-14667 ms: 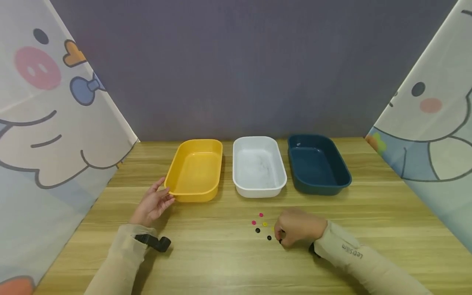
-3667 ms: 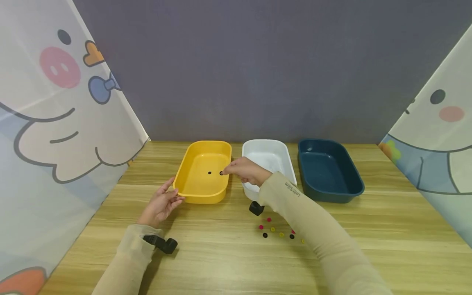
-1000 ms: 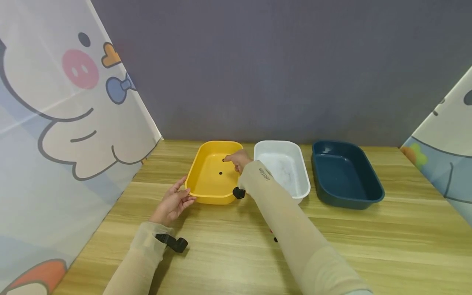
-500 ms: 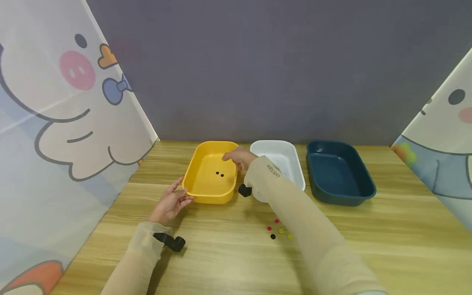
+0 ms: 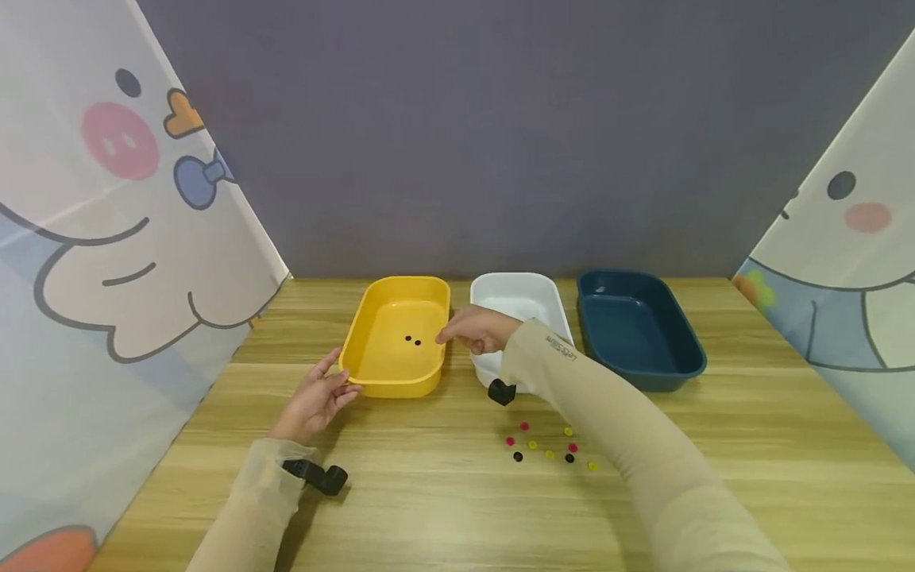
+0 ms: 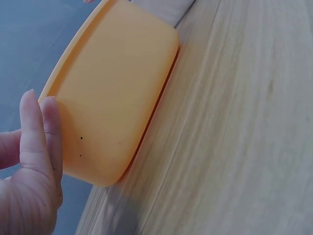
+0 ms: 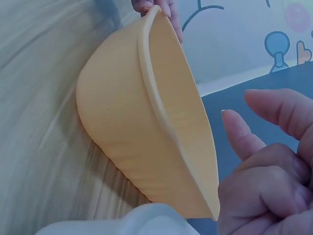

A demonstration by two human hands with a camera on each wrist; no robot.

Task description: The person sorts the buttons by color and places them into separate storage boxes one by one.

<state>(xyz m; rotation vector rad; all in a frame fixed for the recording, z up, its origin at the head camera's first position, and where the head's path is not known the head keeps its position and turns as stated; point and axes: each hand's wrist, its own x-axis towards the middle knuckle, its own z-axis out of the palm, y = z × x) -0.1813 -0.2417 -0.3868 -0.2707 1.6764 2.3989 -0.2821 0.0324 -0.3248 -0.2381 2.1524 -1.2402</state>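
Two small black buttons lie close together on the floor of the yellow tray. My left hand grips this tray's near left corner, its thumb and fingers on either side of the rim. Above the right rim of the tray hovers my right hand; in the right wrist view its thumb and index finger are apart with nothing between them, the other fingers bent. On the table in front of the white tray are pink buttons, several yellow buttons and two black buttons.
A dark blue tray stands right of the white one, all three in a row before a grey back wall. Cartoon-printed cloths flank the wooden table. The right forearm crosses over part of the white tray.
A second black button has left the right fingertips and lies beside the first in the yellow tray. The right hand has drawn back slightly towards the near side; the left keeps its grip.
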